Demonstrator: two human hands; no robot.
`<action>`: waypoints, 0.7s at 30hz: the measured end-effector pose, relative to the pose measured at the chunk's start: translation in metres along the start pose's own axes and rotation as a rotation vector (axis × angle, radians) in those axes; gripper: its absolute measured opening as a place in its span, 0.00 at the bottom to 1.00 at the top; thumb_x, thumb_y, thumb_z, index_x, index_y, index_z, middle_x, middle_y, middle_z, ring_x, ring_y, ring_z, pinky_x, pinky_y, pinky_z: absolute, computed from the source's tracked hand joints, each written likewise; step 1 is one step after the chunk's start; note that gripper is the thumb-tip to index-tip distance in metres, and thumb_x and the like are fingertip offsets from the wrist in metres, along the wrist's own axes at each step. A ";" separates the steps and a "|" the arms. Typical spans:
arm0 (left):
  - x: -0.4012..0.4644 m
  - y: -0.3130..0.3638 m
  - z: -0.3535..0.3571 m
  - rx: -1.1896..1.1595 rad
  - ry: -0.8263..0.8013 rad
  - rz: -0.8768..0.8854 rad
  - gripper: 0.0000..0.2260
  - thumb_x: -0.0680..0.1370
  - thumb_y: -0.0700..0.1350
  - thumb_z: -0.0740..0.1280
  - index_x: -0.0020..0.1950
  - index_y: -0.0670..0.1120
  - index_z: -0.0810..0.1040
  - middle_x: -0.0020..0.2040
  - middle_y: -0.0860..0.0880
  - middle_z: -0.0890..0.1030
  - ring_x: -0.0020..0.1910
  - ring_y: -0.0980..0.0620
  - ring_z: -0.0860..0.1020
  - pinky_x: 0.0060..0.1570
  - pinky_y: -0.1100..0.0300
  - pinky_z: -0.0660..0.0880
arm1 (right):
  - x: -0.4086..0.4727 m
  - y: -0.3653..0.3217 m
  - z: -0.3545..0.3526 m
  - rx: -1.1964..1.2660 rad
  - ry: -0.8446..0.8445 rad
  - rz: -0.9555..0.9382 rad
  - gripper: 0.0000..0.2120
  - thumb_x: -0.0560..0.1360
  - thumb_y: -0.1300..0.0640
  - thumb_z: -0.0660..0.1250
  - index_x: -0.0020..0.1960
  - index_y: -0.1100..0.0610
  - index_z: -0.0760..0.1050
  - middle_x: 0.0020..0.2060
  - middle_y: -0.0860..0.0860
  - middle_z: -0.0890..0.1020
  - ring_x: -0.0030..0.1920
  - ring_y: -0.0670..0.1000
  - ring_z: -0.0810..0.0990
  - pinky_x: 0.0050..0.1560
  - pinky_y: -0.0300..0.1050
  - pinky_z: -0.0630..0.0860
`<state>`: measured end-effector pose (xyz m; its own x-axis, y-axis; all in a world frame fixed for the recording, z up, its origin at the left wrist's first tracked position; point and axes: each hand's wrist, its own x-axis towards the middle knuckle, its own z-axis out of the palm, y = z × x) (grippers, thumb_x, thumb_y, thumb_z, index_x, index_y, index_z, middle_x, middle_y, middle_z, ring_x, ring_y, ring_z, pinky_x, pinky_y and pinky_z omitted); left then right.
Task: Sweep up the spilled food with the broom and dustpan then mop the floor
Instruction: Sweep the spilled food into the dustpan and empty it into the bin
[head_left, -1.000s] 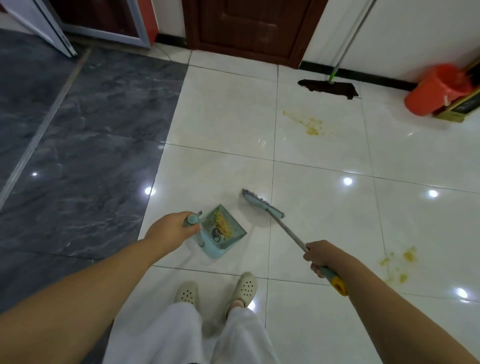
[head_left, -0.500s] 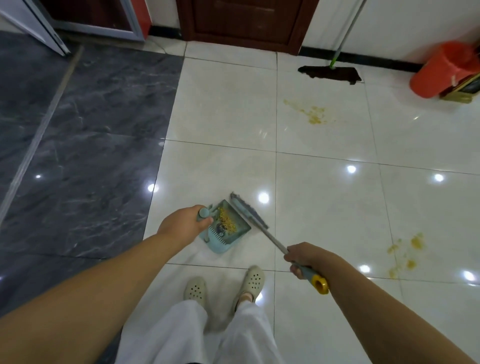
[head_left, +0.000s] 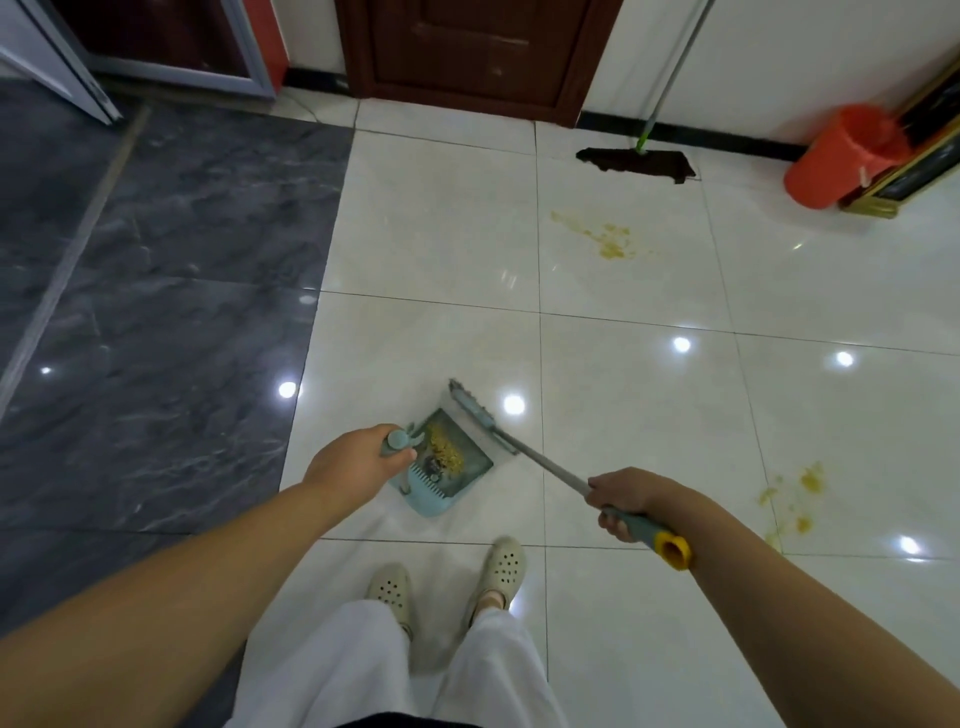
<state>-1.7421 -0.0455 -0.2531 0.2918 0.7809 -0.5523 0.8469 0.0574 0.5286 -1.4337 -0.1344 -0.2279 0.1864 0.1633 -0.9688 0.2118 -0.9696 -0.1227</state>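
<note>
Left hand (head_left: 353, 465) grips the dustpan (head_left: 447, 467) handle; right hand (head_left: 621, 499) clasps the broom (head_left: 540, 462) shaft, its head against the dustpan's right edge. Yellow food (head_left: 447, 449) lies inside the dustpan.

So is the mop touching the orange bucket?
Apart. The head view shows bare white floor between the mop head and the orange bucket by the wall.
</note>
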 end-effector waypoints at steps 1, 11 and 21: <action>-0.002 -0.002 -0.003 0.000 0.002 -0.001 0.13 0.78 0.57 0.62 0.58 0.52 0.77 0.50 0.51 0.81 0.46 0.52 0.77 0.37 0.62 0.69 | 0.005 -0.004 0.003 -0.002 0.022 -0.002 0.03 0.79 0.62 0.60 0.48 0.61 0.71 0.32 0.56 0.71 0.26 0.48 0.68 0.24 0.36 0.67; -0.009 -0.026 -0.016 0.075 -0.018 -0.007 0.09 0.78 0.56 0.62 0.54 0.54 0.77 0.43 0.54 0.77 0.42 0.52 0.75 0.32 0.63 0.66 | 0.024 -0.016 0.078 -0.078 -0.002 -0.049 0.05 0.77 0.61 0.63 0.42 0.59 0.70 0.33 0.54 0.74 0.29 0.48 0.72 0.25 0.36 0.72; -0.016 -0.042 -0.025 0.088 -0.024 0.015 0.07 0.78 0.51 0.63 0.53 0.52 0.77 0.44 0.53 0.78 0.44 0.50 0.76 0.36 0.61 0.69 | -0.008 -0.010 0.061 0.104 -0.085 0.040 0.04 0.77 0.61 0.60 0.49 0.63 0.69 0.29 0.55 0.72 0.20 0.46 0.68 0.21 0.35 0.68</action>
<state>-1.7932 -0.0450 -0.2499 0.3141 0.7660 -0.5609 0.8781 -0.0097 0.4784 -1.4955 -0.1371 -0.2315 0.1101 0.1126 -0.9875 0.1045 -0.9894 -0.1012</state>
